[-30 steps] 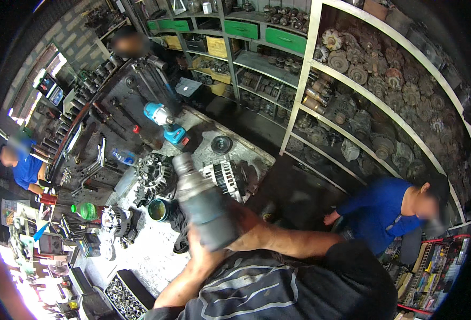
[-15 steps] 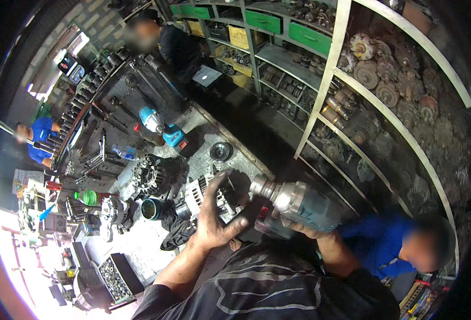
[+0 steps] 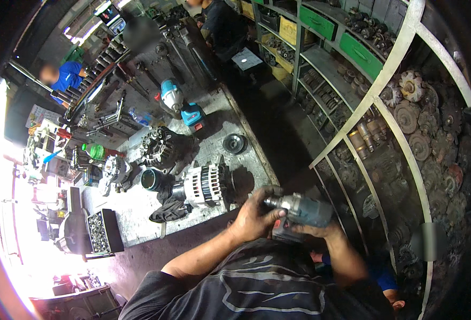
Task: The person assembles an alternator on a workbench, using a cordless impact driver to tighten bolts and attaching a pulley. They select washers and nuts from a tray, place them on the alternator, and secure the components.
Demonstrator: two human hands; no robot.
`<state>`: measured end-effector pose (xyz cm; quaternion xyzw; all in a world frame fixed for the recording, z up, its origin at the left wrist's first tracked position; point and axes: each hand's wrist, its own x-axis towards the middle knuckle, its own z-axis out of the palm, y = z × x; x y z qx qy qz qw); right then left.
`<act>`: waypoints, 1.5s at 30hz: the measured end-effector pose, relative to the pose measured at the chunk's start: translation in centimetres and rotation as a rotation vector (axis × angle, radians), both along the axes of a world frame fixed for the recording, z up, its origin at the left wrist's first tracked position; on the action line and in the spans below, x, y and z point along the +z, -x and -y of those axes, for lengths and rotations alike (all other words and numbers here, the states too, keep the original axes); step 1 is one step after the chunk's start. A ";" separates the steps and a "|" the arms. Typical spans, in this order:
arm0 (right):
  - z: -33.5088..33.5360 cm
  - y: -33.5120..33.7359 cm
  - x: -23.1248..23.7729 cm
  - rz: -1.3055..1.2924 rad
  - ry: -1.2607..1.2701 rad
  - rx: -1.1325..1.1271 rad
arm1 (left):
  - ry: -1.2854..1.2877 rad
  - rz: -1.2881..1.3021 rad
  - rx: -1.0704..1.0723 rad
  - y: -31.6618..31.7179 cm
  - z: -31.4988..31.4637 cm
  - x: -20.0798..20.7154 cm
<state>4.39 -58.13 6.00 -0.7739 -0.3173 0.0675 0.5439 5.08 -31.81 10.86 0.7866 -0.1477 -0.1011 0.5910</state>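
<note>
The left hand has moved from in front of the alternator on the worktop to the grey power tool near the torso, closed round its nose, while the partly obscured right hand apparently grips its body.

Just off the workbench, the power tool hides part of the right hand; whether the left hand grips its nose is unclear. Beyond the workbench, the view's top edge crops a dark-clothed co-worker at the head.
</note>
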 end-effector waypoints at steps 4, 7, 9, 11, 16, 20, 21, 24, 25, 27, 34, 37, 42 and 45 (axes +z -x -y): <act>-3.2 -1.4 -6.0 -0.728 -0.540 -0.092 | -0.685 0.258 -0.040 -3.2 -4.1 0.7; -5.9 -3.2 -10.0 -0.952 -0.660 -0.095 | -1.244 0.290 0.077 -5.9 -7.4 0.5; -7.2 -4.2 -11.7 -1.063 -0.677 -0.080 | -1.290 0.154 0.063 -7.0 -7.5 -0.7; -8.3 -4.9 -12.8 -1.156 -0.679 -0.002 | -1.408 0.132 0.008 -7.4 -7.1 -1.7; -9.7 -5.5 -13.9 -1.293 -0.782 0.066 | -1.314 0.230 0.056 -7.1 -7.0 -2.5; -9.5 -5.0 -13.1 -1.290 -0.768 0.084 | -1.149 0.368 0.044 -7.1 -7.7 -2.5; -9.6 -4.6 -12.7 -1.245 -0.764 0.048 | -1.141 0.383 0.028 -7.0 -7.8 -2.5; -9.8 -3.5 -11.7 -1.167 -0.755 -0.012 | -1.172 0.399 -0.007 -7.0 -7.9 -2.5; -9.8 -3.5 -11.7 -1.178 -0.761 -0.012 | -1.181 0.410 -0.017 -6.9 -7.9 -2.5; -9.8 -3.5 -12.0 -1.220 -0.764 0.006 | -1.180 0.364 -0.029 -6.9 -7.8 -2.4; -10.0 -3.5 -14.2 -1.310 -0.771 -0.007 | -1.172 0.370 0.036 -6.6 -7.5 -2.4; -10.2 -2.9 -14.1 -1.283 -0.718 -0.063 | -1.150 0.342 0.007 -6.7 -7.6 -2.3; -10.8 -2.9 -13.1 -1.199 -0.717 -0.114 | -1.210 0.325 -0.040 -6.9 -7.9 -1.8; -10.9 -3.4 -12.7 -1.217 -0.733 -0.081 | -1.222 0.313 -0.018 -6.9 -7.9 -1.9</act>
